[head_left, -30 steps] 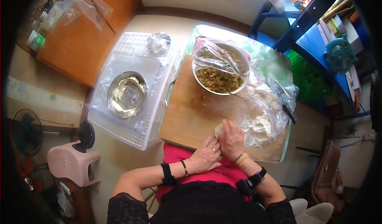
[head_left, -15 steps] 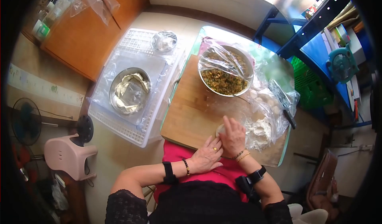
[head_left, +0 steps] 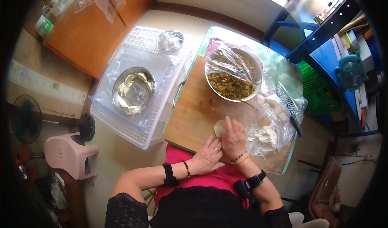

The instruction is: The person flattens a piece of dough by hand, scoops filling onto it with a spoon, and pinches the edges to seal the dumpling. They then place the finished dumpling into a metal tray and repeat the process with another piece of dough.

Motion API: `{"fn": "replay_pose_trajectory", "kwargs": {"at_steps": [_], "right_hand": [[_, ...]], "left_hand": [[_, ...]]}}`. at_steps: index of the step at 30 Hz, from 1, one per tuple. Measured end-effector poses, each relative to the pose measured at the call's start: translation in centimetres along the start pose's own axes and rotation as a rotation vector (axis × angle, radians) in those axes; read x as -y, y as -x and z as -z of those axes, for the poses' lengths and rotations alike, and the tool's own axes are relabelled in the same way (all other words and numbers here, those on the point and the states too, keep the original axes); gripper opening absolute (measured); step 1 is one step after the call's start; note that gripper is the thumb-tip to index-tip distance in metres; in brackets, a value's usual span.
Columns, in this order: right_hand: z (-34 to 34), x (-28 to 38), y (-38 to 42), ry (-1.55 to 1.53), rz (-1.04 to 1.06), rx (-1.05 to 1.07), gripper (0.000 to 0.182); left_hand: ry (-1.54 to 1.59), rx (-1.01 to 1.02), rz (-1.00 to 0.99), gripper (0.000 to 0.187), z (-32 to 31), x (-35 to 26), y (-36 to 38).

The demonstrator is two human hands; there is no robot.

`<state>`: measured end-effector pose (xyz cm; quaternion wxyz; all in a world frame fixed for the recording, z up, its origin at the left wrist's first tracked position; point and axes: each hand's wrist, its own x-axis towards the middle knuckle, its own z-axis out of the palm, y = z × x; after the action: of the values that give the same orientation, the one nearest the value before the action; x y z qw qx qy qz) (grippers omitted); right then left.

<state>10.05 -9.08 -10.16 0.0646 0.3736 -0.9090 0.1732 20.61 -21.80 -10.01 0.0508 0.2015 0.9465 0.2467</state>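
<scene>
A small round piece of dough (head_left: pixel 220 128) lies on the wooden board (head_left: pixel 184 118), partly covered by my right hand (head_left: pixel 234 137). That hand's fingers are extended over the dough's right side. My left hand (head_left: pixel 207 155) lies at the board's front edge with its fingers spread, its fingertips close to the dough and to my right hand. White flour (head_left: pixel 264 140) is heaped just right of my right hand. Beyond the hands, a metal bowl of chopped filling (head_left: pixel 231 86) stands half covered with clear plastic.
Dough balls (head_left: pixel 275 106) sit under plastic beside a slotted tool with a black handle (head_left: pixel 296 127). To the left, a round pan of folded dumplings (head_left: pixel 133 91) rests on a white crate (head_left: pixel 121 125). A pink stool (head_left: pixel 64 155) stands on the floor.
More of the dough round now shows at the upper left of my right hand. My right hand has shifted slightly left. The whole view has moved a little.
</scene>
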Motion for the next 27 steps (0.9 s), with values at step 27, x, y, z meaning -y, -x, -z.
{"fn": "replay_pose_trajectory", "kwargs": {"at_steps": [27], "right_hand": [[1.0, -5.2, -0.6, -0.353, -0.261, -0.22, 0.07]], "left_hand": [[-0.036, -0.195, 0.161, 0.068, 0.0, 0.6, -1.0]]}}
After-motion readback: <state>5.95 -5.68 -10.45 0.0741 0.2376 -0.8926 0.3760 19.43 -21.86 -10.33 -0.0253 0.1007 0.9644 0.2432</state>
